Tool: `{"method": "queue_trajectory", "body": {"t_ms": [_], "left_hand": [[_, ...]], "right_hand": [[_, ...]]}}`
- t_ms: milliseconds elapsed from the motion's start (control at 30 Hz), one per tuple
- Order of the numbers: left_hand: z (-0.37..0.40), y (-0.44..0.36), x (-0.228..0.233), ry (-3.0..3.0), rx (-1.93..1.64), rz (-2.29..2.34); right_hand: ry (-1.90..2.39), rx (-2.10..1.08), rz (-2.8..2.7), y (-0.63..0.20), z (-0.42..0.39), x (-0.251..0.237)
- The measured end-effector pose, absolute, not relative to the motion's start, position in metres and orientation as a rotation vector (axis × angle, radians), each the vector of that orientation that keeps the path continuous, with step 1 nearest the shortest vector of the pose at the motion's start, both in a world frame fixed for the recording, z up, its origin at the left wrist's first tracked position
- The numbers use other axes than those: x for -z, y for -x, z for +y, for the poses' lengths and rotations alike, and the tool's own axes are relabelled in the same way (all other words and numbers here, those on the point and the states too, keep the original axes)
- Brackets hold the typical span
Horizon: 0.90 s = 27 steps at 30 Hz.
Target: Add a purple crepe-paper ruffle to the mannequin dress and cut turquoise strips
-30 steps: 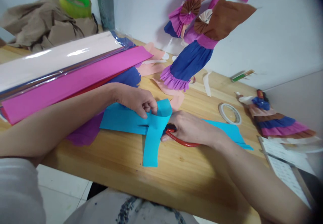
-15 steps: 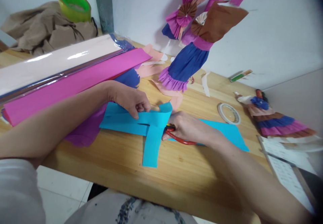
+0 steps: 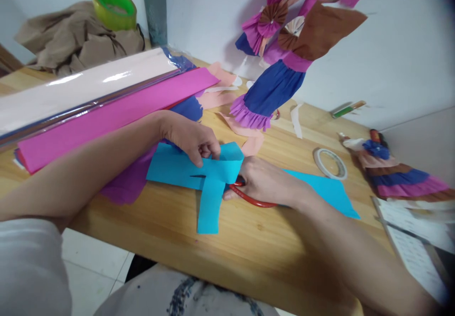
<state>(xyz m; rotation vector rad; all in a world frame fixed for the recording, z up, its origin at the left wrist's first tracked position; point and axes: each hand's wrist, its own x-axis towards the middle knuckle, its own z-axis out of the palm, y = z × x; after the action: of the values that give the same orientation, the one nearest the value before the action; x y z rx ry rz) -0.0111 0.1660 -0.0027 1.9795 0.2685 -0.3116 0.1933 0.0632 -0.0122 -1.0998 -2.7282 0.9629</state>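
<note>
Head view of a wooden worktable (image 3: 249, 245). The left hand (image 3: 194, 138) pinches the far edge of a sheet of blue paper (image 3: 170, 166) between thumb and fingers, holding it slightly raised off the table. The right hand (image 3: 265, 183) is closed around the red handles of a pair of scissors (image 3: 250, 199); the blades are hidden under the paper, and a short dark cut line shows in the sheet just left of the hand. A cut strip of the same blue paper (image 3: 209, 202) hangs from the sheet toward the near table edge, lying flat on the wood. The rest of the blue paper continues to the right beneath the right wrist, flat on the table.

Left of the sheet lies purple crepe paper (image 3: 124, 188), partly under the left forearm. Farther off, a folded pink crepe paper pack (image 3: 106, 114) and a plastic-wrapped pale pink roll (image 3: 81, 86) lie side by side, running from the left toward the far wall. At far left, a brown cloth (image 3: 74, 41) carries a green tape roll (image 3: 113, 5). Against the far wall stands a crepe-paper dress figure (image 3: 273, 83) in blue, magenta and brown. To the right of the hands, a roll of clear tape (image 3: 330, 163) lies flat; beyond it a doll in a layered paper dress (image 3: 394, 176) lies on its side, near a printed sheet (image 3: 415, 254) at the right edge.
</note>
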Motion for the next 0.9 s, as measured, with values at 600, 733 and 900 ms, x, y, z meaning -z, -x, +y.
{"method": "queue_trajectory", "body": {"t_ms": [600,733,900], "left_hand": [[0.177,0.016,0.010,-2.006,0.407,0.226],[0.179,0.015,0.011,-2.029,0.409,0.216],[0.178,0.014,0.010,-1.984,0.393,0.215]], "right_hand": [[1.119,-0.969,-2.592,-0.192,0.065,0.028],[1.133,-0.965,-2.606,-0.190,0.062,0.022],[1.218,-0.897,-2.665,-0.184,0.061,0.017]]}}
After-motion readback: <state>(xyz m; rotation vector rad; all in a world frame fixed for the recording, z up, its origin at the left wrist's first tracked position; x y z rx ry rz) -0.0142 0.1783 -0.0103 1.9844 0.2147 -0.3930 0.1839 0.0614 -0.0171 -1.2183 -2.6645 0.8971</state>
